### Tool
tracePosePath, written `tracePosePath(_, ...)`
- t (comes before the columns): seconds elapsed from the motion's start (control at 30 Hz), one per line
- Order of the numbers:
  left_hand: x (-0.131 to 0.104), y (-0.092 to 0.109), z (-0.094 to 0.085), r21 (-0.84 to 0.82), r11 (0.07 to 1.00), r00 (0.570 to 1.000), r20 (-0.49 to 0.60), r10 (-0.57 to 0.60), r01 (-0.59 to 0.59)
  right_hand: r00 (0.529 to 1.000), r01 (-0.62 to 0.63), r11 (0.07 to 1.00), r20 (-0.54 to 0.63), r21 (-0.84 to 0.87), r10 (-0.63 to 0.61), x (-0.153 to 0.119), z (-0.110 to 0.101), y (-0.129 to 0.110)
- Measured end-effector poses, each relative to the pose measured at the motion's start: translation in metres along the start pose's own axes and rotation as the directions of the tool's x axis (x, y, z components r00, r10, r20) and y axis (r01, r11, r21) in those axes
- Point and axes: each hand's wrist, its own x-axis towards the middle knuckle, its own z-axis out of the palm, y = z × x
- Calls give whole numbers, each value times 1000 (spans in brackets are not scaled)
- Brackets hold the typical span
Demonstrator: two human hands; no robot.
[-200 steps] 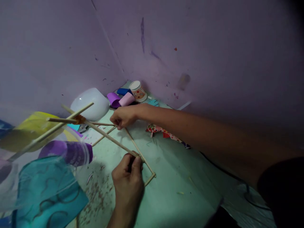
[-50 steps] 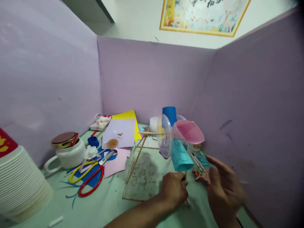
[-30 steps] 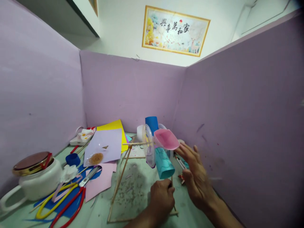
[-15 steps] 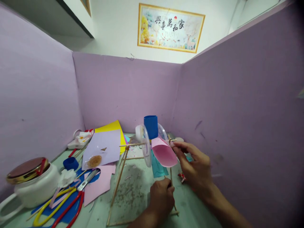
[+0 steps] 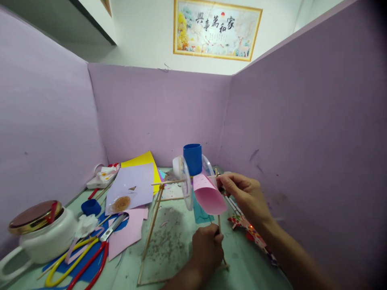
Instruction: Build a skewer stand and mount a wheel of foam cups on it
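A wheel made of two clear plastic discs (image 5: 188, 189) sits on a thin wooden stick (image 5: 169, 182), which rests across a stick frame (image 5: 151, 225). Paper cups are fixed round it: a blue one (image 5: 192, 159) on top, a pink one (image 5: 210, 195) facing me and a teal one (image 5: 202, 211) below. My right hand (image 5: 246, 193) is closed in a pinch at the right end of the cross stick. Low at the frame's right side, my left hand (image 5: 208, 243) is closed round a thin stick, most of it hidden by the fingers.
Left lie scissors (image 5: 104, 237) with red and yellow handles, lilac paper (image 5: 133, 185), pink paper (image 5: 128, 233), a roll of tape (image 5: 121, 204) and a white lidded mug (image 5: 48, 241). A red patterned item (image 5: 250, 231) lies under my right forearm. Purple panels (image 5: 163, 112) enclose the table.
My right hand has shifted slightly up and left, staying at the stick's end. More of the red patterned item shows beneath that arm. My left hand keeps its grip, almost unmoved.
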Motion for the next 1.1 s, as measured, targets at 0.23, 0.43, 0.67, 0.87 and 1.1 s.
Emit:
tracePosePath(0.23,2,1,2,32,998,998,1,-60,60,992,-68,987,91,-145,82,25,2,-22)
tracePosePath(0.43,0,1,2,24,998,998,4,-59,59,966,-73,977,229,-202,120,8,-2,-14)
tracePosePath(0.67,-2,-2,2,-47,999,1000,-9,-10,10,862,81,700,402,-710,308,-44,-24,7)
tracePosePath(0.87,-2,-1,2,-69,998,1000,-13,-3,2,890,-4,833,379,-553,255,-55,-37,13)
tracePosePath(1.1,-3,0,1,-77,997,1000,-18,-18,16,932,-56,879,290,-473,215,-76,-40,26)
